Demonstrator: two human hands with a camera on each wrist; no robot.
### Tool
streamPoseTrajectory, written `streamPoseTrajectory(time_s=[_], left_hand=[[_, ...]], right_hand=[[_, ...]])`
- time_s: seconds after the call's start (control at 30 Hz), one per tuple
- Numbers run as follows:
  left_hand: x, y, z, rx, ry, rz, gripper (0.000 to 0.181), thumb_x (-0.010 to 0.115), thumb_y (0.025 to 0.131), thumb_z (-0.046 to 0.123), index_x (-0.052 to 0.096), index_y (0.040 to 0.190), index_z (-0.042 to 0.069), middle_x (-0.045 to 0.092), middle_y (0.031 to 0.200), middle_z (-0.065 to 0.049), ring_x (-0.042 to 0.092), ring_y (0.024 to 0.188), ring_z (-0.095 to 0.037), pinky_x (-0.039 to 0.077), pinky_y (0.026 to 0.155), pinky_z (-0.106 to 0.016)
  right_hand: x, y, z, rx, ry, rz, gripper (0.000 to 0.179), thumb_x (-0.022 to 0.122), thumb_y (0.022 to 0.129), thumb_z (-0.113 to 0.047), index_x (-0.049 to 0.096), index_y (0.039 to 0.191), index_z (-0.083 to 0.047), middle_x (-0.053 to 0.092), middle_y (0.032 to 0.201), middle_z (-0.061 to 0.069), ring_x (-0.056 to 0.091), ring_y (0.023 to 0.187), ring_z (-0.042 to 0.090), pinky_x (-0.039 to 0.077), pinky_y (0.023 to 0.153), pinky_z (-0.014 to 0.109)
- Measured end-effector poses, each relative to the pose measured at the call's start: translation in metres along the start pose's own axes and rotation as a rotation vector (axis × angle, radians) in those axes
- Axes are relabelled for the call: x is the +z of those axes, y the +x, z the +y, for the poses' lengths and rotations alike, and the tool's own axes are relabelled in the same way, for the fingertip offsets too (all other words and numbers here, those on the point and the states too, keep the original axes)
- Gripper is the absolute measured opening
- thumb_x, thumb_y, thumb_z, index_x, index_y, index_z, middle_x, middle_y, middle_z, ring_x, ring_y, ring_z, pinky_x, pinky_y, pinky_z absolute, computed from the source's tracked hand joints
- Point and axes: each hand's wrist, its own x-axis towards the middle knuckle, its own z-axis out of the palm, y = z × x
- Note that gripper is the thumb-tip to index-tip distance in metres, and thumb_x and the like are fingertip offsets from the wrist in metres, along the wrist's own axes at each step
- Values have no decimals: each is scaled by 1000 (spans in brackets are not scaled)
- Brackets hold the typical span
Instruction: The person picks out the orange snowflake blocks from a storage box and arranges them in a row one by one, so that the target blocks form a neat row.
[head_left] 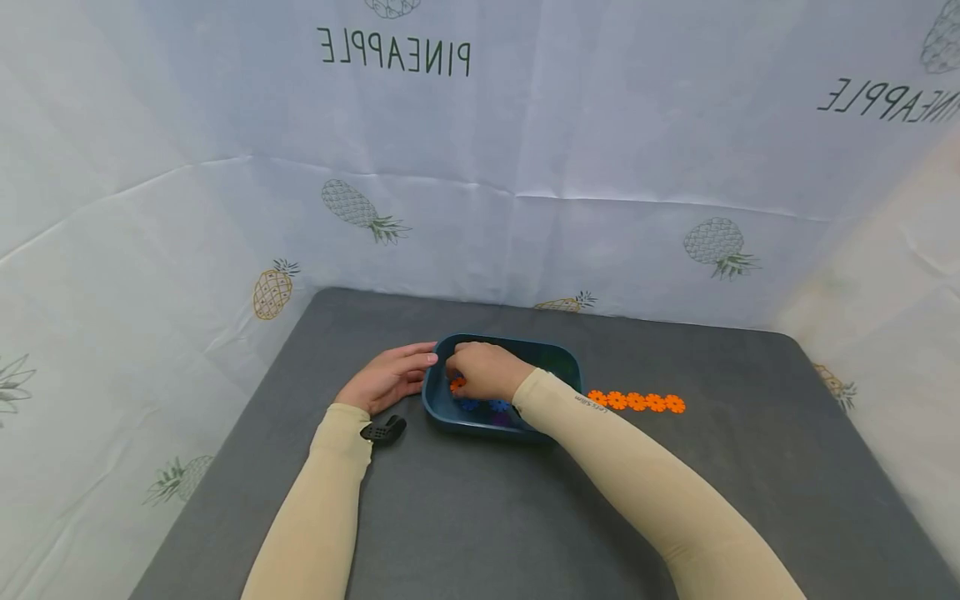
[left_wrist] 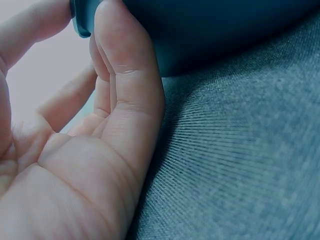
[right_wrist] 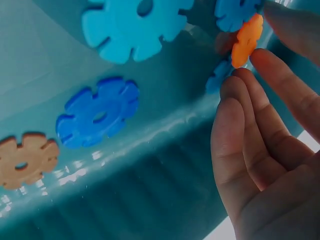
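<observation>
A dark teal plastic tub (head_left: 487,427) stands on the table with flower-shaped plastic pieces in it. Against its left end rests my left hand (head_left: 386,377), fingers loosely bent and fingertips at the rim; it holds nothing else. Inside the tub, my right hand (head_left: 487,371) has an orange flower piece (right_wrist: 247,41) at its fingertips, tilted and pinched there. Near it lie a light blue flower piece (right_wrist: 125,30), a dark blue flower piece (right_wrist: 98,114) and a brownish-orange one (right_wrist: 27,161). Part of the tub's inside is hidden by the right hand and forearm.
Right of the tub, a row of several orange flower pieces (head_left: 636,402) lies on the grey table (head_left: 465,517). A black wrist device (head_left: 384,430) sits at the left sleeve's cuff. A white pineapple-print cloth (head_left: 480,242) hangs behind and beside the table.
</observation>
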Motion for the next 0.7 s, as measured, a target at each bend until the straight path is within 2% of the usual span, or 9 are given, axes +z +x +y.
streamPoseTrajectory(time_s=[0.4, 0.6, 0.7], left_hand=[[0, 1, 0, -5, -23, -1, 67, 62, 112, 25, 33, 171, 11, 40, 172, -17, 66, 131, -16, 60, 103, -30], [2, 1, 1, -11, -33, 12, 65, 64, 111, 25, 37, 169, 13, 45, 170, -14, 66, 131, -16, 61, 102, -30], [1, 0, 0, 0, -9, -1, 67, 62, 113, 26, 32, 171, 12, 41, 172, -16, 66, 132, -16, 60, 103, -30]], right_hand=[[2, 4, -1, 4, -1, -25, 22, 80, 101, -21, 81, 121, -12, 73, 112, 4, 66, 97, 16, 62, 96, 34], [-4, -1, 1, 38, 58, -24, 23, 80, 100, -19, 81, 121, -10, 70, 110, 4, 63, 96, 16, 61, 94, 32], [-7, -3, 2, 58, 93, -33, 24, 80, 99, -19, 81, 122, -10, 68, 111, 4, 61, 97, 16, 61, 93, 32]])
